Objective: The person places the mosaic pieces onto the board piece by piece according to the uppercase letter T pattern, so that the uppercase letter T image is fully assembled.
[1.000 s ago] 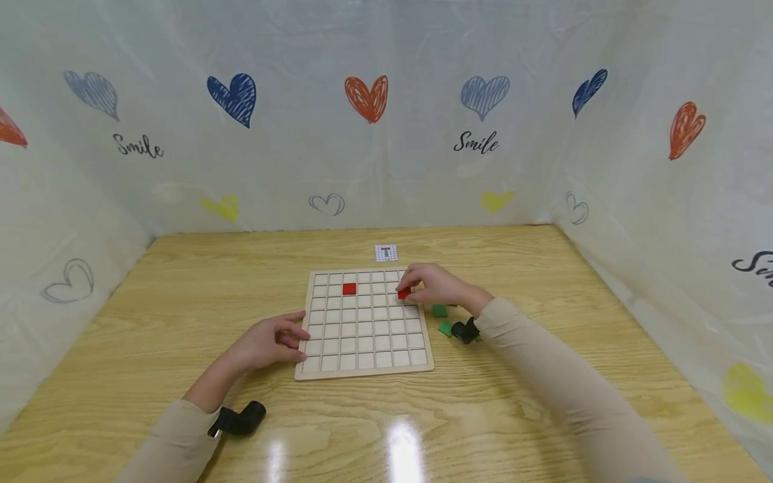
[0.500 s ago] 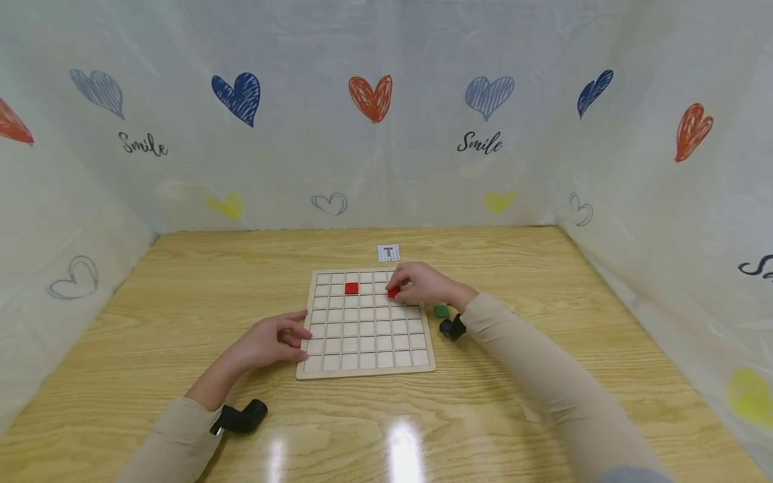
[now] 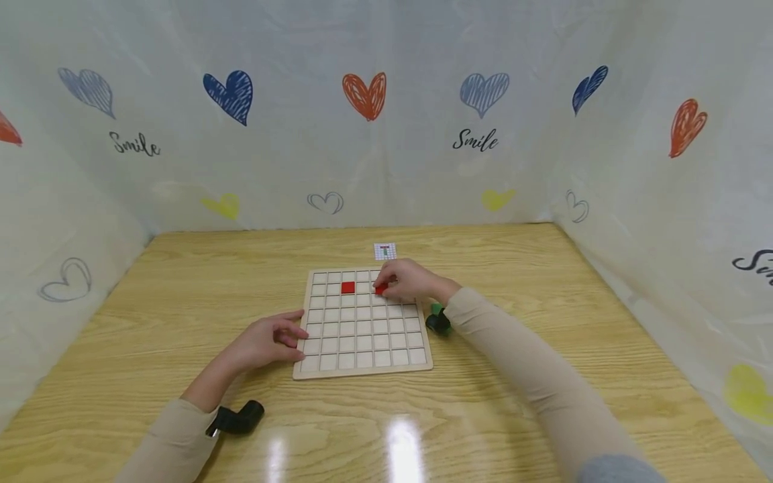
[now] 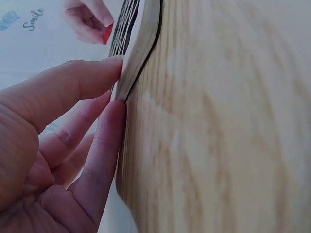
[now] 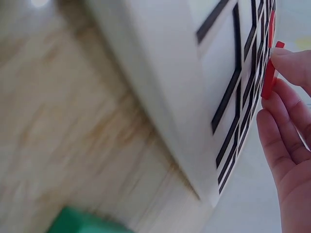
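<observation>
A wooden board (image 3: pixel 365 329) marked off in square cells lies on the table. One red square tile (image 3: pixel 347 288) sits in a cell near its far side. Two columns to the right, my right hand (image 3: pixel 409 278) pinches another red tile (image 5: pixel 268 80) between thumb and fingers. That tile looks tilted in the right wrist view, close over the cells; whether it touches the board I cannot tell. My left hand (image 3: pixel 268 341) rests its fingertips against the board's left edge, with the fingers (image 4: pixel 99 150) loosely extended.
Behind the board lies a small printed card (image 3: pixel 384 251) with a red and green T pattern on a grid. Green tiles (image 3: pixel 436 308) lie right of the board, partly hidden by the black wrist camera (image 3: pixel 438 323). Fabric walls with printed hearts border the table.
My right hand has moved left across the board with the red tile, toward the tile in its cell. The left hand has stayed at the board's edge.
</observation>
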`<state>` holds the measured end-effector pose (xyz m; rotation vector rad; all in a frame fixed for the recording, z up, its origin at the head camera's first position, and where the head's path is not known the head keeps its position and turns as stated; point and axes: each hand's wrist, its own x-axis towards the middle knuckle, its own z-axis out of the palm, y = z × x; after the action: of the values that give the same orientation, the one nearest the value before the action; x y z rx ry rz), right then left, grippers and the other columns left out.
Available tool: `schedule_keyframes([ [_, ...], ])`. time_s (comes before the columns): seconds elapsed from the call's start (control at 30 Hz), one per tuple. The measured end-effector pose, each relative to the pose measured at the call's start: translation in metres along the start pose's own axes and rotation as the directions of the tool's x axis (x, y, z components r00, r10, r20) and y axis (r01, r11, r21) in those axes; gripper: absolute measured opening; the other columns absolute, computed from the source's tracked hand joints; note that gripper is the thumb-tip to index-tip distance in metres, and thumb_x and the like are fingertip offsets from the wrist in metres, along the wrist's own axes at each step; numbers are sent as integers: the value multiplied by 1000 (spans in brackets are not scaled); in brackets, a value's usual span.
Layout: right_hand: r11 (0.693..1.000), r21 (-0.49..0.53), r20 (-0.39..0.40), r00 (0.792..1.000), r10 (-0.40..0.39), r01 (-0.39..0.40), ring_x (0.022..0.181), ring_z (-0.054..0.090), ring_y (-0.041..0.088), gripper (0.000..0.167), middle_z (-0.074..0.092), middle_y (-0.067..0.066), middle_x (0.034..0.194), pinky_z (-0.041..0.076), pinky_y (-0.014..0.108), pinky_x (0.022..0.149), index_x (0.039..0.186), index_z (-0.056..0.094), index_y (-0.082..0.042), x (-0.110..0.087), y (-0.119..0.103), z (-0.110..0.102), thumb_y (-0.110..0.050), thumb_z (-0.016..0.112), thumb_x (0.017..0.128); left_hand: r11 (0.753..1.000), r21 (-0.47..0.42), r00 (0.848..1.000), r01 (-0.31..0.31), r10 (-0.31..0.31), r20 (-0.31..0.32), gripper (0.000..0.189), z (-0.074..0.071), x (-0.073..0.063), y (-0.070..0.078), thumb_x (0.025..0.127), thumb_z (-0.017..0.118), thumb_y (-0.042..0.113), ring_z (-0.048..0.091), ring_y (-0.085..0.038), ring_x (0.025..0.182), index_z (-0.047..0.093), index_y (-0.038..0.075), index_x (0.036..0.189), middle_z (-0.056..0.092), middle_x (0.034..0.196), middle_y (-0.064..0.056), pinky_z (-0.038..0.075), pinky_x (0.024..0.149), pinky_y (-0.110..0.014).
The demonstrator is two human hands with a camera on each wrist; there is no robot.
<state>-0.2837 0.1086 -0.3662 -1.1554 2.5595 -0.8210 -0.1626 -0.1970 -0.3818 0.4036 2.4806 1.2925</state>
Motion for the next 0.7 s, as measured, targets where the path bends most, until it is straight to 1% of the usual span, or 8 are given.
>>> schedule_keyframes([
  [0.3, 999, -19, 10, 1000, -28, 28, 89, 55, 15, 21, 62, 3, 96, 44, 24, 80, 103, 71, -2, 14, -5, 2, -1, 66, 83, 1000, -12, 1000, 1, -1, -2, 34, 0, -1, 1, 74, 79, 12, 59, -21, 92, 67, -1, 102, 32, 145, -22, 48, 74, -25],
  [0.53, 997, -71, 25, 999, -39, 41, 89, 55, 14, 20, 62, 2, 95, 44, 22, 79, 103, 71, -5, 25, -9, 4, -5, 69, 83, 1000, -9, 1000, 5, -5, -6, 34, 0, 1, 0, 74, 79, 12, 60, -20, 92, 67, -2, 102, 33, 144, -22, 48, 73, -25],
  [0.7, 998, -53, 42, 998, -38, 40, 91, 56, 14, 20, 63, 3, 98, 43, 21, 81, 103, 71, -5, 30, -11, 6, -4, 68, 84, 1000, -11, 1000, 4, -4, 1, 33, 0, 1, 0, 74, 79, 12, 60, -20, 91, 67, -1, 102, 32, 145, -22, 48, 73, -25],
])
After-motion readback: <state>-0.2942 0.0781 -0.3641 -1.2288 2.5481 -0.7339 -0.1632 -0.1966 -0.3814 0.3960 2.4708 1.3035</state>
